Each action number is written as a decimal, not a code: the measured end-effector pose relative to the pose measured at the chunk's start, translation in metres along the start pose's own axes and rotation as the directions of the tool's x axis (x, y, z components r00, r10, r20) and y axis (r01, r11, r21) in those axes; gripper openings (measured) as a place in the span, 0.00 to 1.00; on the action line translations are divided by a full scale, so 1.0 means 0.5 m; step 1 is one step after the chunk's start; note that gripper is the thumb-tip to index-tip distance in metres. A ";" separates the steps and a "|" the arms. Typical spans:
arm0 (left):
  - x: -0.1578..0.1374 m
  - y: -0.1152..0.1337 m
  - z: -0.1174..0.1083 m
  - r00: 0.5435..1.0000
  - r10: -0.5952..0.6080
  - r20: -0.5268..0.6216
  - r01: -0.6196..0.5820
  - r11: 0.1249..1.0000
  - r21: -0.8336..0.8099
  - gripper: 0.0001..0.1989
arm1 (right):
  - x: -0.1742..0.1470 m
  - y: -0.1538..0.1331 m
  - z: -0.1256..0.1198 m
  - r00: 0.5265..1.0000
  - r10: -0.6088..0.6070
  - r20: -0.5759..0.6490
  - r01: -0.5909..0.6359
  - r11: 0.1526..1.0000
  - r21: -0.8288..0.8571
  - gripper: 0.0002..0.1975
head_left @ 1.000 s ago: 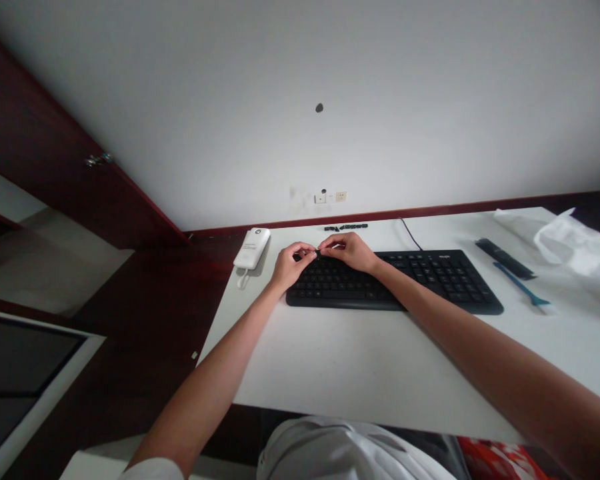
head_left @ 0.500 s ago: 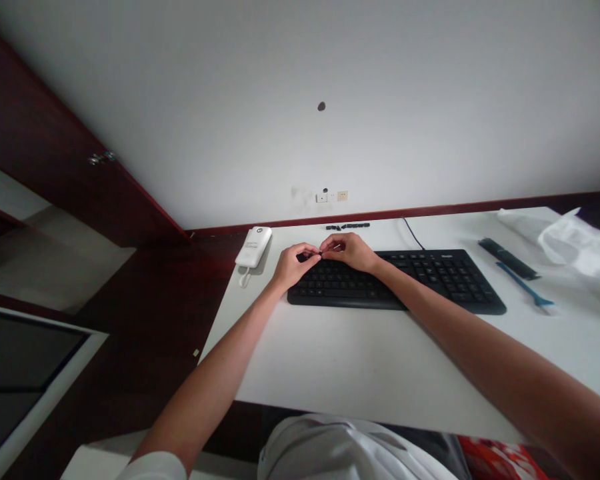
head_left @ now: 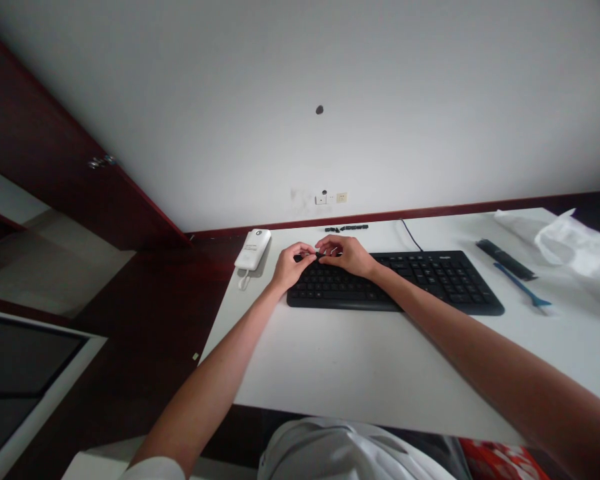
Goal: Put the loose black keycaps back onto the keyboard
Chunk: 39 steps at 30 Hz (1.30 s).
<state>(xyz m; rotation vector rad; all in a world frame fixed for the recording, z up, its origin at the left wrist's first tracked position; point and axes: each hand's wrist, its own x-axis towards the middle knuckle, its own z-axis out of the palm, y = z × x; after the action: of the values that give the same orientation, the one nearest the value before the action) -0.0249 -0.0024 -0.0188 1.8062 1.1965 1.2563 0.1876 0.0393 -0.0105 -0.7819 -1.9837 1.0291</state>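
Observation:
Both my hands are over the upper left of a black keyboard (head_left: pixel 350 295) on the white table. My left hand (head_left: pixel 289 267) is closed, its thumb and forefinger pinched at a small black keycap (head_left: pixel 319 255). From the other side, my right hand (head_left: pixel 353 257) has its thumb and curled fingers at the same keycap, with a little space between them. The fingers partly hide the keycap and the keys beneath. Several loose black keycaps (head_left: pixel 347 229) lie in a row behind the keyboard, near the table's back edge.
A white power bank (head_left: pixel 254 249) with a short cable is at the left edge of the table (head_left: pixel 330 360). Right of the keyboard lie a dark flat strip (head_left: pixel 506 259), a blue tool (head_left: pixel 523 285) and a white plastic bag (head_left: pixel 575 243). The keyboard cable (head_left: pixel 411 235) runs off the back.
My right fingers have parted slightly and lifted a little from the thumb. My left hand stays almost in place; the whole view has shifted slightly.

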 end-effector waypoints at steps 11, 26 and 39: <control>-0.001 0.003 0.001 1.000 0.004 -0.007 -0.004 1.000 0.004 0.06 | 0.001 -0.008 -0.005 0.999 0.044 0.006 -0.044 0.999 -0.016 0.10; -0.009 0.017 -0.003 0.980 0.198 0.025 -0.193 0.915 0.354 0.12 | 0.008 0.003 -0.040 0.996 0.051 0.075 -0.031 0.967 -0.251 0.08; -0.012 0.021 -0.002 0.978 0.186 0.090 -0.207 0.878 0.432 0.14 | 0.007 -0.021 -0.055 0.990 0.043 0.132 0.015 0.912 -0.411 0.08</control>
<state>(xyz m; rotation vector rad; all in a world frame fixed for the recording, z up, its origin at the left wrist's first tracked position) -0.0232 -0.0118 -0.0117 2.3232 1.3818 1.1026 0.2068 0.0478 0.0103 -0.9686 -2.3594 0.6907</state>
